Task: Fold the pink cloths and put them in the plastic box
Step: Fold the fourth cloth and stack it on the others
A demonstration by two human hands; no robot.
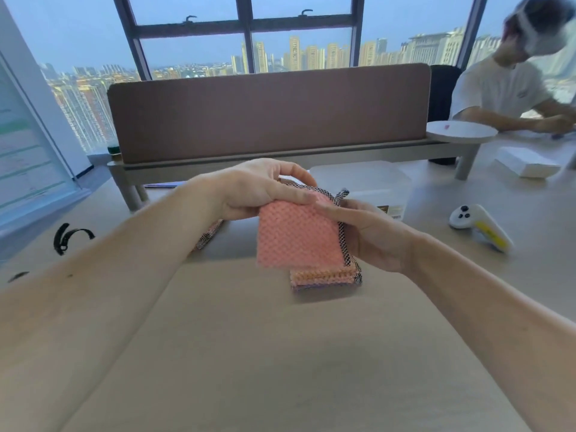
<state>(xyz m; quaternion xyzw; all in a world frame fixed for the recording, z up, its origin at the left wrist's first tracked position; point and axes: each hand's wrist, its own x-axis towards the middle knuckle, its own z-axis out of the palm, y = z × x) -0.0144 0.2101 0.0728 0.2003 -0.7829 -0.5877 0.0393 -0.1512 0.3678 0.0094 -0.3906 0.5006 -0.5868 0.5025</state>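
Nearest: bare tabletop (249,353), both forearms coming in over it.

Left hand (258,188): grip closed on the pink cloth (296,238) at its top-left corner, thumb across the front face, fingers curled over the top edge.

Right hand (371,235): grip also on the pink cloth, at the right edge, with the thumb laid along the upper face and the fingers wrapped behind the checkered trim.

The pink cloth is folded to a rough square, held up off the tabletop and hanging between the two hands. Folded layers (324,277) in orange and purple tones show just under its lower edge. Can't tell if they're part of the held bundle or lying on the tabletop.

Another cloth (208,235) lies on the tabletop, mostly hidden under the left wrist.

Plastic box (367,182): translucent, on the tabletop right behind the hands. Contents not readable.

Right of it, apart: white controller (480,226) with a yellow patch. Far left: black strap (68,238).

Further back: brown divider panel (268,110), then a second person (514,88) seated at far right, blurred. Window (249,42) behind with city towers.
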